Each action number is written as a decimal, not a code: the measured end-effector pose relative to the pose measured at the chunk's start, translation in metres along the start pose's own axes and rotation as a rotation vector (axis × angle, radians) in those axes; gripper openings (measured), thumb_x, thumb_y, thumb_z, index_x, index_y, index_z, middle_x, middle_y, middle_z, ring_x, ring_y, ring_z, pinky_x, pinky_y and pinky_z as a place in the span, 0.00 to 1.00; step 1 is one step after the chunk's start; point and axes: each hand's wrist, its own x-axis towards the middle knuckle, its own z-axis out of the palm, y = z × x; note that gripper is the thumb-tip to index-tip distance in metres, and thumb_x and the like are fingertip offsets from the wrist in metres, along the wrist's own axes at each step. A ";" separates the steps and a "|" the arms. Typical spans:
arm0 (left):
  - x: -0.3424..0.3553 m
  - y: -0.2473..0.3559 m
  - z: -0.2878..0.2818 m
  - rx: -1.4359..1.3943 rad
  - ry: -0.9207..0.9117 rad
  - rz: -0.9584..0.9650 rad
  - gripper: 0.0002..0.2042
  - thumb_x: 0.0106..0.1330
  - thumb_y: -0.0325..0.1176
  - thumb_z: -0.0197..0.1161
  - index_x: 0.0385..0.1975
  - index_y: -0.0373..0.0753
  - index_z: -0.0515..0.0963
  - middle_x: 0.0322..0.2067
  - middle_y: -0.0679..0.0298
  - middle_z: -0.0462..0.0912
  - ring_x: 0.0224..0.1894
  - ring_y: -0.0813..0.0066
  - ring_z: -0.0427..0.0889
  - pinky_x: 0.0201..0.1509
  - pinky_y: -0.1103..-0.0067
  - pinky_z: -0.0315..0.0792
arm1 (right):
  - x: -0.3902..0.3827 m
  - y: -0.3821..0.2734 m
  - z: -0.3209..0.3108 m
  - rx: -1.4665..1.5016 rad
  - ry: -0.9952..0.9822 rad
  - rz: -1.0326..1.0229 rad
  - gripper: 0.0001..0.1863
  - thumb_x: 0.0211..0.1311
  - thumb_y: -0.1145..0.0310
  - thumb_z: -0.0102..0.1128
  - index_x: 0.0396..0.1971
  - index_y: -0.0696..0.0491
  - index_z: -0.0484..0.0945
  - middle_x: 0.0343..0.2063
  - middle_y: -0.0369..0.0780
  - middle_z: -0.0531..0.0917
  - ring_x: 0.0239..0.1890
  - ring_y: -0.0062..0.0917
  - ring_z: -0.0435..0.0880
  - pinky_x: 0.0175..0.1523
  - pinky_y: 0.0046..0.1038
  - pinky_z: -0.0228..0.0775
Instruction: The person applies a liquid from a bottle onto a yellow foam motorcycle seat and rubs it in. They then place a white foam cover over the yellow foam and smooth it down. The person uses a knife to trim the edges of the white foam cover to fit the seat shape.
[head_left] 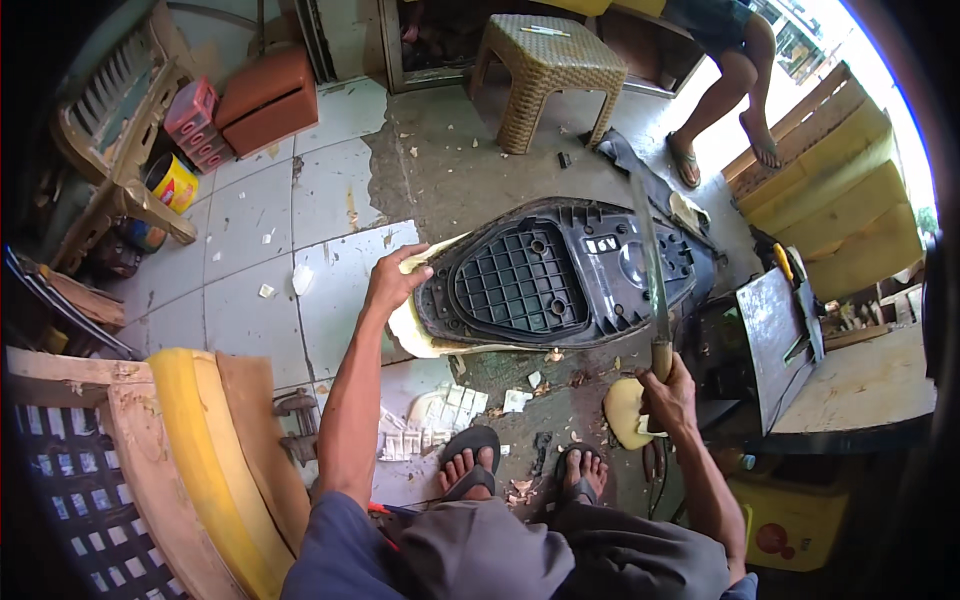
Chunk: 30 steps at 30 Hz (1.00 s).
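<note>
A motorcycle seat [520,270] lies upside down on the floor in front of me, its black ribbed plastic base facing up. Pale foam [410,328] sticks out around its left end. My left hand [398,278] grips that end, fingers over the foam and thumb on the base's rim. In my right hand [670,393] is the handle of a long knife [652,265]. Its blade points away from me, over the right part of the seat; whether it touches cannot be told. Just left of the right hand, a rounded piece of yellowish foam [626,412] rests on the floor.
Foam scraps [440,415] litter the floor by my feet. Beyond the seat stand a woven-pattern stool [545,60] and another person's legs [740,80]. A low table [860,385] is at right, yellow foam slabs [840,190] behind it. Wooden frames [150,430] flank my left.
</note>
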 end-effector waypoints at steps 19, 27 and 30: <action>-0.021 -0.011 0.003 0.015 0.257 -0.108 0.11 0.67 0.36 0.70 0.45 0.41 0.88 0.37 0.62 0.88 0.39 0.75 0.83 0.50 0.77 0.74 | -0.061 -0.093 0.214 0.266 -0.393 0.081 0.26 0.77 0.50 0.48 0.61 0.55 0.68 0.28 0.43 0.81 0.28 0.27 0.82 0.33 0.35 0.74; -0.020 -0.003 0.010 -0.042 0.317 -0.105 0.10 0.65 0.35 0.71 0.42 0.39 0.89 0.42 0.57 0.86 0.46 0.64 0.84 0.55 0.72 0.74 | -0.099 -0.058 0.249 0.197 -0.228 -0.153 0.26 0.76 0.50 0.48 0.61 0.54 0.65 0.23 0.51 0.82 0.23 0.42 0.85 0.33 0.44 0.74; -0.024 0.009 0.007 -0.009 0.297 -0.141 0.11 0.65 0.35 0.71 0.43 0.37 0.88 0.45 0.57 0.86 0.49 0.67 0.83 0.58 0.74 0.73 | -0.072 -0.099 0.239 0.247 -0.415 0.170 0.24 0.77 0.52 0.48 0.60 0.55 0.66 0.24 0.54 0.83 0.26 0.48 0.86 0.36 0.47 0.75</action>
